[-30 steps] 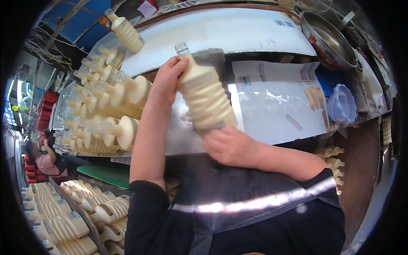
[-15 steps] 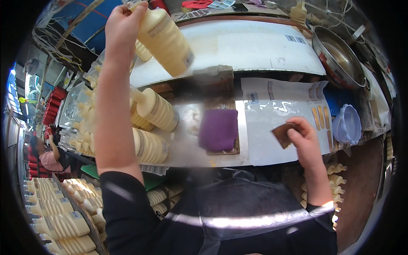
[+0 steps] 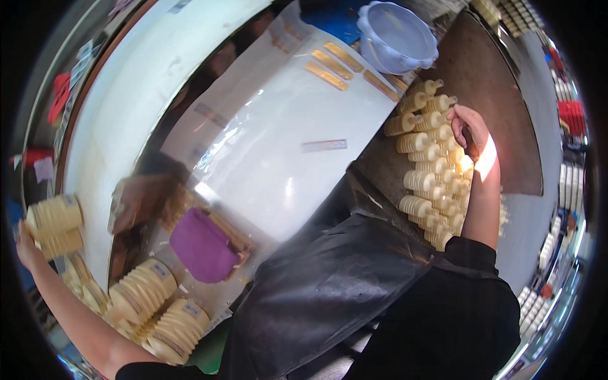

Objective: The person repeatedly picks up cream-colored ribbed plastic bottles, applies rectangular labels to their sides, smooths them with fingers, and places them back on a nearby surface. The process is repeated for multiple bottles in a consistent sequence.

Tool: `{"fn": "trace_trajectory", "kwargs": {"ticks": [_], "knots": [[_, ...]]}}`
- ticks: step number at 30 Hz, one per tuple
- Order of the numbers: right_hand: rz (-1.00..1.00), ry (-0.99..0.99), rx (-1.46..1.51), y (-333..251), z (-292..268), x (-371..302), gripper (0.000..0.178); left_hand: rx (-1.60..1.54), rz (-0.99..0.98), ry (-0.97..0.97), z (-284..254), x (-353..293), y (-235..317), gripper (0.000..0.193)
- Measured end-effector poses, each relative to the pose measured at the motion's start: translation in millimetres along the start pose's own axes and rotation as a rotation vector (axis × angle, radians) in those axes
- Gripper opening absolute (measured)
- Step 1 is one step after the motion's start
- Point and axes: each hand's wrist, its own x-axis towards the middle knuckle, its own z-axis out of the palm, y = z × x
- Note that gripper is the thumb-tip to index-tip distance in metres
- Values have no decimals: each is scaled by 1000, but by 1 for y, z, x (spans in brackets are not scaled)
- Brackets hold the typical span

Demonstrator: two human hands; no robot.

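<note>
At the far left, my left hand (image 3: 28,247) is closed at the neck end of a cream ribbed bottle (image 3: 54,216), and another cream bottle lies just under it. My right hand (image 3: 470,130) reaches out over the right side, its fingertips at the neck of one of several cream bottles (image 3: 437,119) grouped there. A dark brown flat piece (image 3: 469,137) shows partly in the palm. Between my arms, a purple cloth pad (image 3: 201,246) sits on a small board. On the glossy white sheet (image 3: 285,183) lies a shiny label strip (image 3: 324,145).
Gold strips (image 3: 329,64) lie at the sheet's far end, close to a pale blue scalloped basin (image 3: 398,38). Ribbed bottles (image 3: 143,291) lie at the table's lower left. A long white board (image 3: 120,95) runs along the upper left. My black apron (image 3: 323,266) meets the table edge.
The view has swung to the right. My left hand has lowered the bottle to the left among others. My right hand has gone from above the sheet to the bottles on the right.
</note>
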Motion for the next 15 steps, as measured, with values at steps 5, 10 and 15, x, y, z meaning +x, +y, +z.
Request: {"fn": "trace_trajectory", "kwargs": {"ticks": [5,10,15], "knots": [[416,313,-299,123,-78,-3,25,266,-161,121,13,-6,19,59],[416,449,-1266,255,-72,-15,42,17,-298,119,27,-17,29,57],[809,156,-1192,337,-91,-57,47,102,-205,238,45,-54,66,60]]}}
